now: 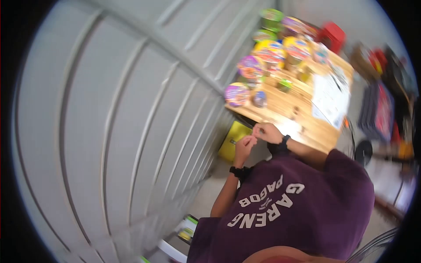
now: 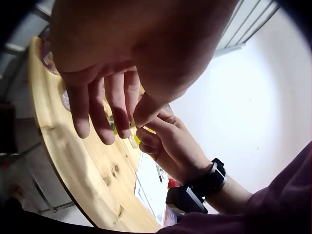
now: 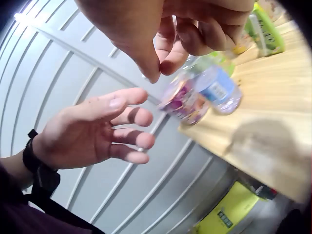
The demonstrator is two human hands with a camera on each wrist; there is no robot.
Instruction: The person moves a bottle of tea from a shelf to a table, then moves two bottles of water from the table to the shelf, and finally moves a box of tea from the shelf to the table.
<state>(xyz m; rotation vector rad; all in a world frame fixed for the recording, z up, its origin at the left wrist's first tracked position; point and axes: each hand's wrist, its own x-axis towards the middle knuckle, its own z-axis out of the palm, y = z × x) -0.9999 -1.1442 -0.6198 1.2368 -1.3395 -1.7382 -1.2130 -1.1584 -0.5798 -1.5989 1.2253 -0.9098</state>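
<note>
Both hands are held close together just off the table's near edge in the head view. My left hand (image 1: 244, 148) has its fingers spread and loosely bent, plain in the right wrist view; a tiny white speck (image 3: 140, 149) shows at one fingertip. Fingers of my right hand (image 1: 269, 133) are curled, thumb and index tips meeting. Between those tips no object stands out; anything that small is hidden or blurred. In the left wrist view, the right hand's tips overlap the left thumb. Nearest on the table are a jar with a blue label (image 3: 219, 90) and a purple noodle cup (image 3: 185, 102).
On the wooden table (image 1: 280, 105) stand several noodle cups, a yellow one (image 1: 269, 52) and a green one (image 1: 272, 18) among them. White paper (image 1: 326, 98) with a pen lies at the right. A yellow box (image 1: 232, 140) sits below; a ribbed grey wall (image 1: 144, 109) borders the left.
</note>
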